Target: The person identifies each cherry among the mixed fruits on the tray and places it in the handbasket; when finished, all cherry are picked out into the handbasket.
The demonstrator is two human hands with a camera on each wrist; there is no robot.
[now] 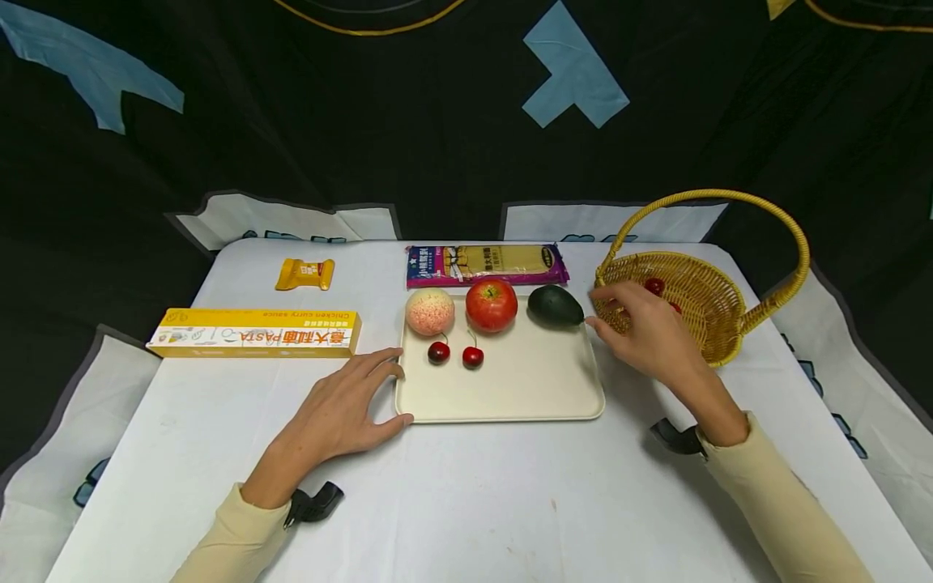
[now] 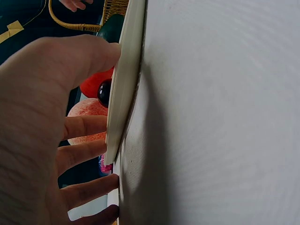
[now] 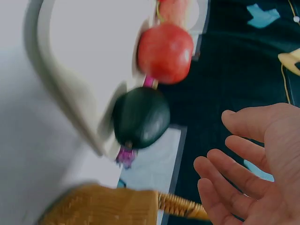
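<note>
My left hand (image 1: 341, 409) rests at the left side of a cream tray (image 1: 510, 397), thumb and fingertips touching its rim, fingers spread. On the tray lie a pale pink-speckled peach (image 1: 429, 312), a red apple (image 1: 492, 305), a dark green avocado (image 1: 555, 306) and two cherries, one on the left (image 1: 438, 353) and one on the right (image 1: 472, 357). Over the near-left rim of a yellow wicker basket (image 1: 710, 279) hovers my right hand (image 1: 645, 328), with nothing between its fingers in the right wrist view. Small red cherries (image 1: 654, 286) show inside the basket, partly hidden by that hand.
A purple pasta packet (image 1: 487, 265) lies behind the tray. On the left are a yellow-and-white pasta box (image 1: 255, 333) and a small orange-yellow wrapped snack (image 1: 304, 274). The basket's tall handle (image 1: 707, 194) arches upward. A dark curtain (image 1: 364, 121) hangs behind the white table (image 1: 466, 502).
</note>
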